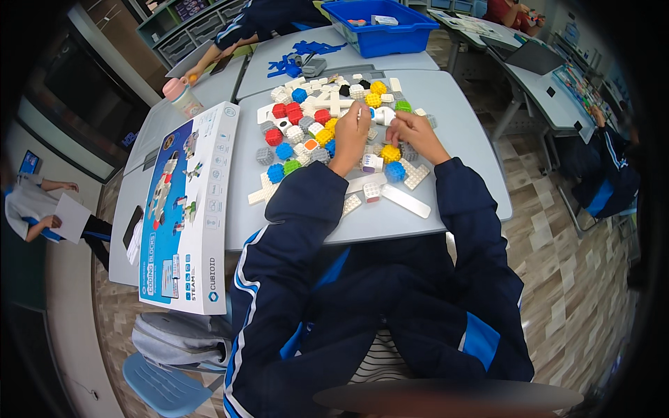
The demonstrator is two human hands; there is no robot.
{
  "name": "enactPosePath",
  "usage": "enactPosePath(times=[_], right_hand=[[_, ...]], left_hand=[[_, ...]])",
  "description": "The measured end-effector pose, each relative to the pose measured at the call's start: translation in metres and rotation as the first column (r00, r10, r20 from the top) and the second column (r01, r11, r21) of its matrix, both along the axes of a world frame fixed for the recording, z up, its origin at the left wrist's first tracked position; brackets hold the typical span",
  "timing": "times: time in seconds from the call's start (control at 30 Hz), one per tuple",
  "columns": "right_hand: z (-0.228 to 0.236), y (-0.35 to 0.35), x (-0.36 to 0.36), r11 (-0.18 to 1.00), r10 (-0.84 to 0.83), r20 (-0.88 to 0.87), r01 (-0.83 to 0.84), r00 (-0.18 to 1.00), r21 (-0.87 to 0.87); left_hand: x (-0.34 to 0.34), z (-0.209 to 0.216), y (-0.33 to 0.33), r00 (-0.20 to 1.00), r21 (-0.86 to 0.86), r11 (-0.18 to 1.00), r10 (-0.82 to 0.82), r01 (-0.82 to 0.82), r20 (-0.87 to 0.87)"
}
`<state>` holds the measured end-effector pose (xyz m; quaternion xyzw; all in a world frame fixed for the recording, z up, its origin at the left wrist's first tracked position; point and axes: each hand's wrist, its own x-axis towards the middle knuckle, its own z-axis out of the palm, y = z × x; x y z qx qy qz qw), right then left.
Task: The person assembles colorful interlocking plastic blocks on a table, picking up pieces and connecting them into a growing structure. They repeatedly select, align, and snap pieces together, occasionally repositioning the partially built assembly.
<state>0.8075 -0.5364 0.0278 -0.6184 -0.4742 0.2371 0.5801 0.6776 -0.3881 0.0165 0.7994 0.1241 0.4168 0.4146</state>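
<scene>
Both my hands are above a pile of studded building blocks in the middle of the grey table (481,174). My left hand (352,137) is closed, thumb upward; what lies inside its fingers is hidden. Fingers curled, my right hand (418,138) pinches at a white block (384,115) between the two hands. Below the right hand sit a yellow block (390,153) and a blue block (395,171). A white block with a printed face (372,164) and a long white strip (407,200) are nearer to me. Red blocks (280,111) lie left of my left hand.
A large blue-and-white box (182,209) stands along the left side, by a pink-capped bottle (182,96). At the far edge are blue parts (317,48) and a blue bin (380,35). Another person's arm (226,45) reaches in at the back left. A blue chair (167,386) holds a grey bag.
</scene>
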Motion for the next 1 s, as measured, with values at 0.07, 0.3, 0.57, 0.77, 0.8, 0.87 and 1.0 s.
enactPosePath(times=[0.07, 0.3, 0.57, 0.77, 0.8, 0.87, 1.0], right_hand=[[0.0, 0.0, 0.005, 0.996, 0.04, -0.245, -0.058, 0.969, -0.067], [0.002, -0.001, -0.014, 0.996, -0.065, 0.168, 0.053, 0.984, 0.074], [0.005, -0.004, -0.017, 0.915, -0.361, 0.824, -0.002, 0.437, 0.402], [0.016, -0.006, -0.011, 0.901, -0.404, 0.885, -0.065, 0.234, 0.428], [0.015, -0.006, -0.013, 0.933, -0.338, 0.83, 0.04, 0.444, 0.359], [0.01, -0.006, -0.02, 0.956, -0.268, 0.554, 0.146, 0.788, 0.254], [0.002, -0.001, -0.014, 0.995, -0.095, 0.116, 0.093, 0.989, 0.021]], left_hand=[[-0.002, 0.002, -0.004, 1.0, 0.076, 0.997, -0.016, 0.014, 0.02], [0.0, -0.005, 0.009, 0.997, 0.064, 0.997, -0.056, 0.053, 0.052], [0.013, -0.024, 0.034, 0.979, -0.282, 0.956, -0.134, 0.086, -0.153], [0.007, -0.016, 0.027, 0.975, -0.314, 0.937, -0.193, 0.152, -0.105], [0.007, -0.014, 0.025, 0.978, -0.352, 0.925, -0.185, 0.14, -0.097], [0.007, -0.012, 0.019, 0.99, -0.321, 0.942, -0.126, 0.101, -0.059], [0.005, -0.006, 0.01, 0.999, -0.106, 0.994, -0.027, 0.025, -0.017]])
